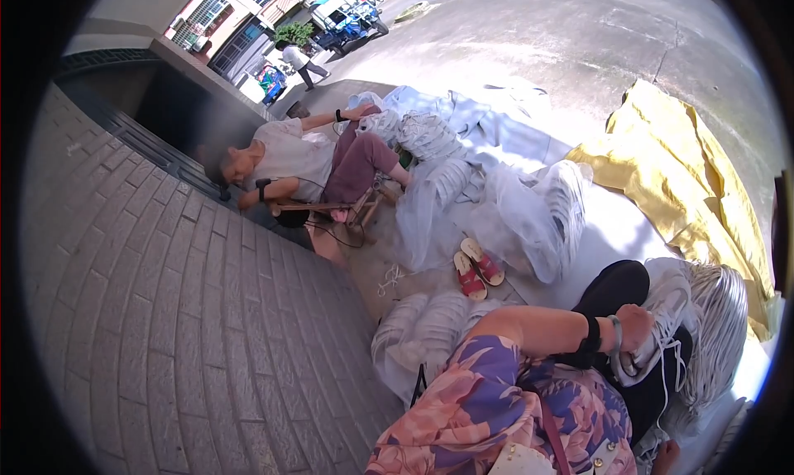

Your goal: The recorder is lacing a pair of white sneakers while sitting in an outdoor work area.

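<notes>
My left hand (637,330) reaches out from a floral sleeve, with a black band and a bracelet at the wrist. It is closed on white cords of a bundled white net (715,326) that lies across my lap, over black trousers. A bit of skin shows at the lower edge (666,457) beside the net. It may be my right hand, but too little of it shows to tell its state.
A second person (289,156) sits on a low wooden chair by a dark gate, next to heaps of white netting (496,202). Red sandals (477,268) lie on the ground. A yellow sheet (686,169) is spread at the right, and a brick wall (165,326) fills the left.
</notes>
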Demonstrator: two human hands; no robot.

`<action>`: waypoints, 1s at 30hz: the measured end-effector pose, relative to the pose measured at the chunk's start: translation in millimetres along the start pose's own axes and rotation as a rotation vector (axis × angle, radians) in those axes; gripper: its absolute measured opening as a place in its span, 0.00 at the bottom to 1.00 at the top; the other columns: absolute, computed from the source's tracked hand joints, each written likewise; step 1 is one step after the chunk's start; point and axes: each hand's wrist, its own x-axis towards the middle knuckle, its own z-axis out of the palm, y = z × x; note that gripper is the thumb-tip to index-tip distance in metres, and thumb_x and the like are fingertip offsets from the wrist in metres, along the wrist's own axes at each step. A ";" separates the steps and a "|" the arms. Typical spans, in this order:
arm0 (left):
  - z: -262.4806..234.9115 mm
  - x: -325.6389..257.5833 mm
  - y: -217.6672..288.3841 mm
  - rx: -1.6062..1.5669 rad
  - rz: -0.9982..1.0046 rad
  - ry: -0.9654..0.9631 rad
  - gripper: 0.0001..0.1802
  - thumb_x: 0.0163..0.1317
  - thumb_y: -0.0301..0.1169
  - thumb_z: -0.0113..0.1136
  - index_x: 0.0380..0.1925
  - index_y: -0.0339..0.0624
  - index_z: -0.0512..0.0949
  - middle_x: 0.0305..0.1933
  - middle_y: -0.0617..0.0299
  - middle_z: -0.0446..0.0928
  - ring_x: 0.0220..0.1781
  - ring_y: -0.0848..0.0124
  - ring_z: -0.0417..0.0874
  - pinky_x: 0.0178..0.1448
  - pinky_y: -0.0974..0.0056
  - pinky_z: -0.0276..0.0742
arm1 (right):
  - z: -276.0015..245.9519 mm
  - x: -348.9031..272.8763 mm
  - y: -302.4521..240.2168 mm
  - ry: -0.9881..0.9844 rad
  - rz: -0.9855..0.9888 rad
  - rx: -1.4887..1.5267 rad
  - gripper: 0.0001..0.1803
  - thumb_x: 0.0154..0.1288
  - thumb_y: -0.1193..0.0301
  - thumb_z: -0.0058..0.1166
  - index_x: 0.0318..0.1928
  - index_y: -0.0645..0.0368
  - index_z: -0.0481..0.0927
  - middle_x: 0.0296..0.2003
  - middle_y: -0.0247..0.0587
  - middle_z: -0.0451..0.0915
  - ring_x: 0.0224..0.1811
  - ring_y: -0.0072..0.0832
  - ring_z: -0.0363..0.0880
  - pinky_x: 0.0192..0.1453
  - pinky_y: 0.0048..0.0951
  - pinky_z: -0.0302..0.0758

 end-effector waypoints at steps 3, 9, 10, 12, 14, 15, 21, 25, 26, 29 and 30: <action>0.9 5.5 -1.3 0.006 0.069 0.118 0.08 0.52 0.31 0.52 0.24 0.38 0.78 0.26 0.49 0.76 0.32 0.55 0.80 0.38 0.55 0.76 | -0.1 21.0 -49.1 0.002 -0.185 0.087 0.06 0.57 0.73 0.50 0.27 0.63 0.70 0.22 0.46 0.68 0.26 0.41 0.68 0.33 0.40 0.64; 29.8 21.8 -7.3 -0.132 0.100 0.319 0.05 0.51 0.29 0.53 0.26 0.40 0.73 0.27 0.54 0.75 0.34 0.57 0.79 0.38 0.57 0.74 | -50.5 51.0 -171.9 0.078 -0.386 0.323 0.08 0.53 0.75 0.51 0.35 0.65 0.72 0.33 0.48 0.72 0.38 0.44 0.72 0.43 0.39 0.67; 33.2 26.3 -3.8 -0.147 0.118 0.304 0.05 0.51 0.29 0.53 0.26 0.40 0.73 0.27 0.54 0.75 0.34 0.57 0.79 0.38 0.57 0.74 | -47.0 51.0 -176.5 0.147 -0.468 0.376 0.11 0.52 0.76 0.52 0.37 0.66 0.73 0.37 0.50 0.73 0.41 0.44 0.72 0.46 0.38 0.68; 37.7 31.8 1.4 -0.353 0.060 0.270 0.07 0.49 0.24 0.53 0.29 0.41 0.68 0.24 0.54 0.74 0.31 0.56 0.79 0.35 0.56 0.73 | -44.8 52.4 -197.4 0.119 -0.448 0.386 0.15 0.51 0.77 0.52 0.42 0.66 0.73 0.39 0.51 0.74 0.44 0.46 0.72 0.52 0.38 0.67; 24.3 23.8 -4.1 -0.300 0.063 0.490 0.12 0.45 0.20 0.51 0.32 0.42 0.66 0.21 0.52 0.72 0.27 0.53 0.77 0.32 0.56 0.71 | -59.5 53.4 -238.4 0.003 -0.408 0.378 0.18 0.49 0.77 0.53 0.44 0.65 0.73 0.38 0.49 0.75 0.43 0.45 0.72 0.49 0.38 0.67; 13.2 19.8 -9.4 -0.361 0.060 0.495 0.13 0.45 0.20 0.50 0.34 0.43 0.67 0.22 0.52 0.72 0.27 0.53 0.78 0.32 0.56 0.72 | -60.3 56.5 -251.7 0.063 -0.514 0.366 0.19 0.48 0.77 0.54 0.45 0.63 0.73 0.38 0.48 0.75 0.42 0.44 0.72 0.50 0.38 0.66; -9.9 14.6 -21.0 -0.612 0.010 0.245 0.04 0.52 0.23 0.58 0.28 0.35 0.79 0.21 0.66 0.77 0.22 0.80 0.75 0.29 0.74 0.72 | -55.4 62.8 -267.6 0.115 -0.542 0.422 0.18 0.50 0.74 0.53 0.45 0.57 0.72 0.25 0.34 0.74 0.31 0.34 0.74 0.49 0.37 0.63; -9.7 18.0 -20.9 -0.808 -0.066 -0.014 0.03 0.52 0.24 0.59 0.27 0.35 0.78 0.19 0.67 0.74 0.18 0.83 0.69 0.22 0.77 0.65 | -56.3 61.6 -261.7 0.136 -0.421 0.490 0.15 0.51 0.73 0.52 0.42 0.57 0.74 0.25 0.37 0.74 0.30 0.37 0.75 0.42 0.35 0.67; -12.4 19.4 -20.1 -0.804 -0.062 -0.035 0.03 0.52 0.24 0.59 0.27 0.35 0.78 0.19 0.67 0.74 0.18 0.83 0.69 0.22 0.77 0.65 | -61.0 61.8 -263.8 0.106 -0.387 0.552 0.13 0.51 0.73 0.51 0.40 0.57 0.74 0.25 0.40 0.74 0.29 0.39 0.75 0.39 0.36 0.68; -21.9 23.2 -15.6 -0.922 -0.173 -0.170 0.08 0.54 0.31 0.55 0.28 0.36 0.77 0.17 0.66 0.71 0.17 0.80 0.69 0.20 0.76 0.61 | -59.1 64.1 -266.3 0.150 -0.414 0.607 0.08 0.53 0.72 0.50 0.36 0.58 0.74 0.24 0.43 0.74 0.28 0.43 0.75 0.32 0.38 0.70; -24.9 24.1 -11.7 -0.918 -0.175 -0.177 0.08 0.54 0.31 0.55 0.28 0.36 0.77 0.17 0.66 0.71 0.17 0.80 0.69 0.20 0.76 0.61 | -58.5 64.8 -267.5 0.222 -0.484 0.590 0.06 0.54 0.71 0.50 0.33 0.58 0.74 0.23 0.45 0.74 0.27 0.44 0.75 0.30 0.39 0.70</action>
